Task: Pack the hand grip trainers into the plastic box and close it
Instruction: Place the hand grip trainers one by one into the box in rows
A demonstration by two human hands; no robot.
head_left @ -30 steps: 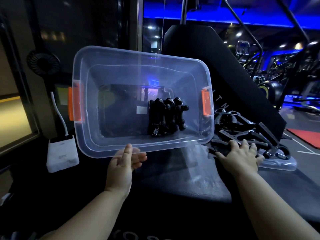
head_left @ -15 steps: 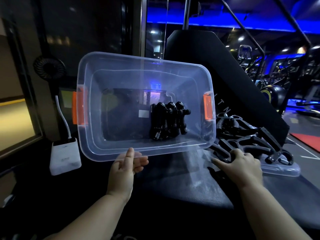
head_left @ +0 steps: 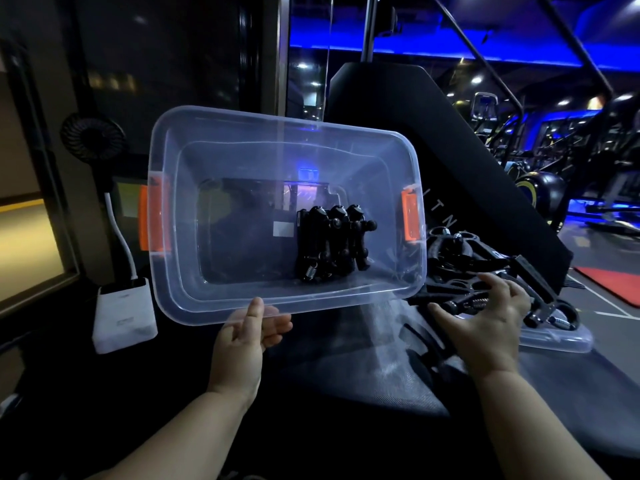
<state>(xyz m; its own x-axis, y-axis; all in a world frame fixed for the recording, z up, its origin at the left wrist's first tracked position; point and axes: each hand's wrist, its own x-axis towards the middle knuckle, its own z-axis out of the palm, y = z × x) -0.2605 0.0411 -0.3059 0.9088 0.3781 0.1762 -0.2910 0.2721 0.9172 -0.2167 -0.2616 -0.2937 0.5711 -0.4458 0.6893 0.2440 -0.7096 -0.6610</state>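
Note:
A clear plastic box [head_left: 277,123] with orange latches is tipped up so that its opening faces me. My left hand [head_left: 242,344] pinches its near rim, thumb on top and fingers underneath. Three black hand grip trainers [head_left: 329,244] stand side by side inside, near the right end. To the right, a pile of several more trainers [head_left: 485,258] lies on the clear lid [head_left: 554,337]. My right hand [head_left: 485,323] is at the front of the pile, with thumb and fingers curled round one black trainer [head_left: 460,303].
A white adapter block [head_left: 123,313] with a cable stands left of the box, below a small black fan [head_left: 93,136]. A slanted black machine panel [head_left: 433,133] rises behind. Gym machines and a red mat [head_left: 609,282] lie far right.
My right hand has closed round a trainer at the front of the pile and drawn it slightly toward me. The box stays tilted in my left hand.

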